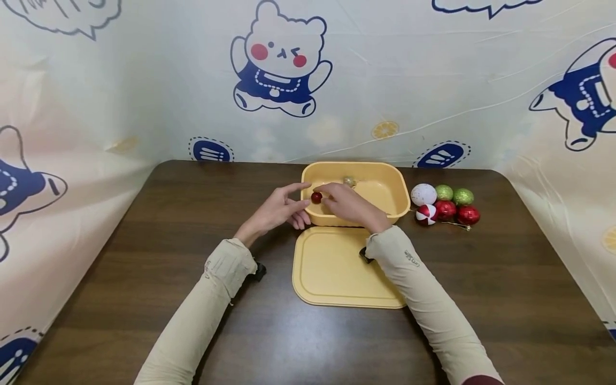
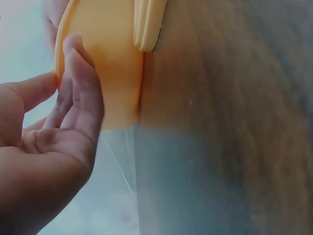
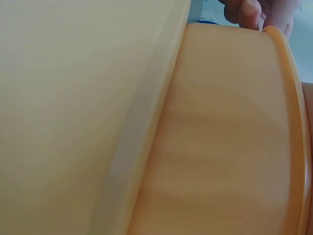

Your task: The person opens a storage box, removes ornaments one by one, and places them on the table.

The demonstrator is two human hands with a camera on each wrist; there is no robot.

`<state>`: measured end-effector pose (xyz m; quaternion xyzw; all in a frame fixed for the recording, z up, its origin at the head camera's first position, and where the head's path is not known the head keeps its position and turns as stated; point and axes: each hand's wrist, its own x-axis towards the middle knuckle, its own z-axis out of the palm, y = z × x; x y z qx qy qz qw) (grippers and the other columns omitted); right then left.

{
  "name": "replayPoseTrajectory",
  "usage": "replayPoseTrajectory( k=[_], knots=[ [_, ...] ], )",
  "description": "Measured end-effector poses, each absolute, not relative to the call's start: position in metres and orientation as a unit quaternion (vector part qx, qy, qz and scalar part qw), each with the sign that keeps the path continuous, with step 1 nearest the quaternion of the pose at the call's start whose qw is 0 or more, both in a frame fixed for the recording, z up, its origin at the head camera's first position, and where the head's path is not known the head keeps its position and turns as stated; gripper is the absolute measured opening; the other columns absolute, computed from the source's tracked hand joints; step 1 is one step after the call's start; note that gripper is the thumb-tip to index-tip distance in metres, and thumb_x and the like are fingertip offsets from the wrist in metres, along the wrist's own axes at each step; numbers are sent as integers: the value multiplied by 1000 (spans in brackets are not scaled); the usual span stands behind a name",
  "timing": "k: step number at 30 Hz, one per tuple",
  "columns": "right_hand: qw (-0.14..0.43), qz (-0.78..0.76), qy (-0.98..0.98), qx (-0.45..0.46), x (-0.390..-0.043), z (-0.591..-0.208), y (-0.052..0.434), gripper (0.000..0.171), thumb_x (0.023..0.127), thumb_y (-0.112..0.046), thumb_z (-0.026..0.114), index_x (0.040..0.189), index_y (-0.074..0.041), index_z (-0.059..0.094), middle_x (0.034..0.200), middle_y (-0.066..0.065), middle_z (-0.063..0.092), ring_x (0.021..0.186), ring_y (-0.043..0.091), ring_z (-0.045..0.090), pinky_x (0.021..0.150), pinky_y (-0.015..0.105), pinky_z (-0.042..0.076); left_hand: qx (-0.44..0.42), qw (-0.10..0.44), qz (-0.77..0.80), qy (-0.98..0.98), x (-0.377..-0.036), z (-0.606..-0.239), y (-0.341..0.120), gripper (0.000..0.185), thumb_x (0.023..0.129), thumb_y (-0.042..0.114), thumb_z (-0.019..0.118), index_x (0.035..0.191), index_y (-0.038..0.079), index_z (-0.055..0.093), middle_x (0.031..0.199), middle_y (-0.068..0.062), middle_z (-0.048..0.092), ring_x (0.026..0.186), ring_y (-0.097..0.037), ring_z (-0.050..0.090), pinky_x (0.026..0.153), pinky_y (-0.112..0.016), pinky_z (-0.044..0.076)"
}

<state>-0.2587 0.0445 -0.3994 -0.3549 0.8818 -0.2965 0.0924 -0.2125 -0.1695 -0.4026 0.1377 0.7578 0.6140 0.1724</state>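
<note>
In the head view a yellow plastic box (image 1: 403, 184) stands at the back of the table. My left hand (image 1: 281, 206) holds its left end, the thumb at the rim and the other fingers along the outer wall. My right hand (image 1: 348, 204) reaches over the front rim into the box, its thumb and index finger around a small dark red bauble (image 1: 316, 198). Behind that hand a small gold bauble (image 1: 348, 182) lies inside. In the right wrist view the box wall (image 3: 230, 132) hides the right fingers.
A yellow lid (image 1: 332, 272) lies flat in front of the box, under the right forearm. To the right sit a speckled white ball (image 1: 423, 194), green glittery balls (image 1: 444, 192), shiny red balls (image 1: 468, 215) and a red-and-white ball (image 1: 426, 214). A patterned cloth (image 1: 366, 80) hangs behind the table.
</note>
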Motion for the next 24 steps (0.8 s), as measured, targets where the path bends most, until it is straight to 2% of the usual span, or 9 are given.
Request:
replayPoseTrajectory(
  k=[5, 11, 24],
  knots=[
    [101, -321, 871, -359, -258, -399, 45, 23, 97, -1, 57, 117, -2, 68, 110, 10, 71, 99, 22, 64, 90, 39, 51, 135, 191, 638, 733, -212, -403, -169, 56, 104, 13, 54, 155, 8, 31, 86, -29, 71, 69, -35, 72, 67, -48, 61],
    [117, -331, 873, -337, -257, -398, 45, 9, 93, -6, 68, 102, -6, 72, 96, 4, 73, 89, 18, 67, 82, 36, 54, 136, 208, 645, 722, -211, -403, -170, 57, 105, 12, 52, 156, 10, 29, 91, -30, 71, 81, -47, 70, 70, -51, 60],
    [130, -345, 874, -316, -258, -401, 47, 13, 92, -5, 71, 105, -4, 71, 97, 5, 74, 91, 19, 69, 82, 35, 56, 138, 207, 647, 721, -211, -403, -171, 57, 104, 13, 53, 156, 10, 29, 91, -30, 71, 80, -43, 72, 72, -53, 59]
  ],
)
